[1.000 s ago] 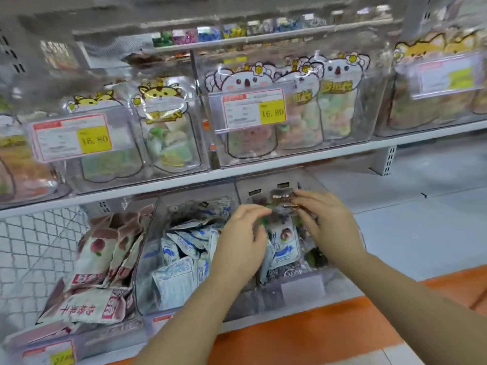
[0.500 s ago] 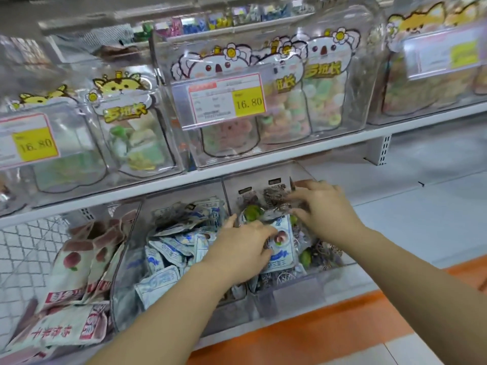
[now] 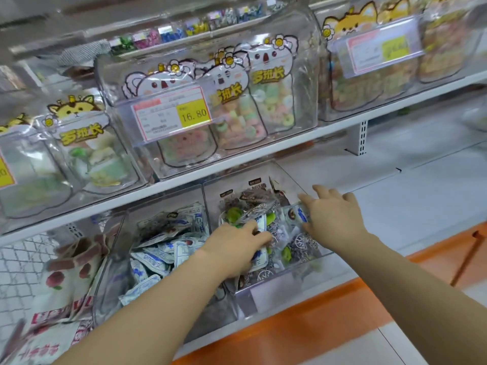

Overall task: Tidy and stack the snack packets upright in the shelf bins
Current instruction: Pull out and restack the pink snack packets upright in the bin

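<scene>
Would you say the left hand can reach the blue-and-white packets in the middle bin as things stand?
Probably yes: the left hand sits in the neighbouring bin, the blue-and-white packets lie uncovered right beside it, and only a clear bin wall stands between them.

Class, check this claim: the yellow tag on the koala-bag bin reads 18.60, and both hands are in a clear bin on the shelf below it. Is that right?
No. The head view shows the yellow tag on the koala-bag bin reads 16.80, not 18.60. The left hand and right hand are both in a clear bin on the shelf below it.
</scene>
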